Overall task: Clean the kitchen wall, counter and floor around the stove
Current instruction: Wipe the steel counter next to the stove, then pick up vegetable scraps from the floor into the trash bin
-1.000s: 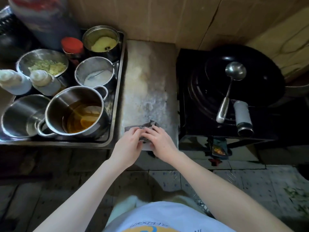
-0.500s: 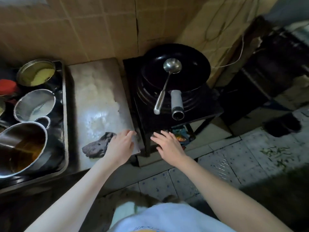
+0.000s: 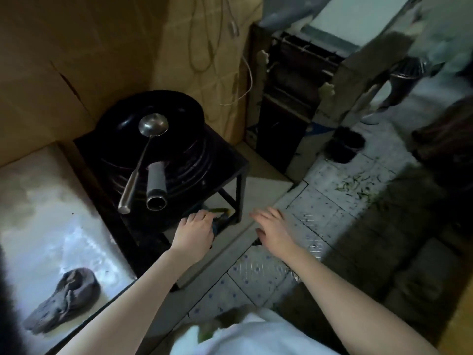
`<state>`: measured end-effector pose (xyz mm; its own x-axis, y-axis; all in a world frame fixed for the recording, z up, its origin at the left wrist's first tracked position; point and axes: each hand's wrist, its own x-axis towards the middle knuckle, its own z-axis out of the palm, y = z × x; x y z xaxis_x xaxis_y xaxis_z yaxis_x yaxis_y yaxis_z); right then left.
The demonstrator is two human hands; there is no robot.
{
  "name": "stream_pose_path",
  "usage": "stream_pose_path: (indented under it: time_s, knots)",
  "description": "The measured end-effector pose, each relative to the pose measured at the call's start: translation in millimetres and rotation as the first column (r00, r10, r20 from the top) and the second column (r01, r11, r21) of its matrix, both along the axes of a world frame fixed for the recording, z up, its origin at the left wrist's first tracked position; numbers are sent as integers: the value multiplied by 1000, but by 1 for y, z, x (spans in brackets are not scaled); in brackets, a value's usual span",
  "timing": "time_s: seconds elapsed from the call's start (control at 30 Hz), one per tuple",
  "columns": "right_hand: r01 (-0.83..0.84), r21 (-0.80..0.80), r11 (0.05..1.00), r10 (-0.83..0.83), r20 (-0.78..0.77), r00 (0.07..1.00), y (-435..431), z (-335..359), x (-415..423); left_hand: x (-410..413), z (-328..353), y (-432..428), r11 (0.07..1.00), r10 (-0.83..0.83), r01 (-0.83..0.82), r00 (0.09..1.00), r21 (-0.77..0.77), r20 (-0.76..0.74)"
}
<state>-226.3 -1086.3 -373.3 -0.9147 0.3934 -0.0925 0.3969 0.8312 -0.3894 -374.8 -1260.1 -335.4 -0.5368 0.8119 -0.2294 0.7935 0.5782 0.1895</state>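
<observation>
A crumpled grey rag [image 3: 64, 298] lies by itself near the front edge of the wet metal counter [image 3: 46, 206]. To its right a black stove stand [image 3: 230, 172] carries a black wok [image 3: 158, 129] with a steel ladle [image 3: 143, 160] across it. My left hand [image 3: 194, 231] reaches under the stove's front edge and touches a teal and yellow object [image 3: 218, 219]; its fingertips are hidden. My right hand [image 3: 273, 226] hovers with spread fingers over the tiled floor [image 3: 256, 272], holding nothing.
Brown cardboard covers the wall [image 3: 102, 60] behind the stove, and cords [image 3: 204, 42] hang down it. Green scraps [image 3: 358, 185] litter the floor at right near a small black pot [image 3: 344, 144]. A dark rack [image 3: 289, 98] stands right of the stove.
My view swung right, away from the pots. My left hand let go of the rag and moved from the counter to under the stove front. My right hand moved right over the floor.
</observation>
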Motion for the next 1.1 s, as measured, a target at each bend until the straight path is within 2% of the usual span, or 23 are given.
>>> stream_pose_path:
  time_s: [0.2,0.43,0.7,0.87,1.1]
  knots:
    - [206,57,977,-209,49,977,53,7,58,19,4,87,980,-193,188,979,-67,-73]
    - [412,90,907,-418,67,906,91,16,107,31,10,168,919,-391,379,911,-106,-130]
    - [653,75,753,-658,84,749,110,4,128,27,3,250,829,-558,552,824,-83,-93]
    - [765,74,640,-768,73,636,122,2,130,34,-6,304,760,-648,638,759,-129,-61]
    - [875,51,482,-874,97,476,148,17,154,65,-4,373,621,-784,774,617,-125,-72]
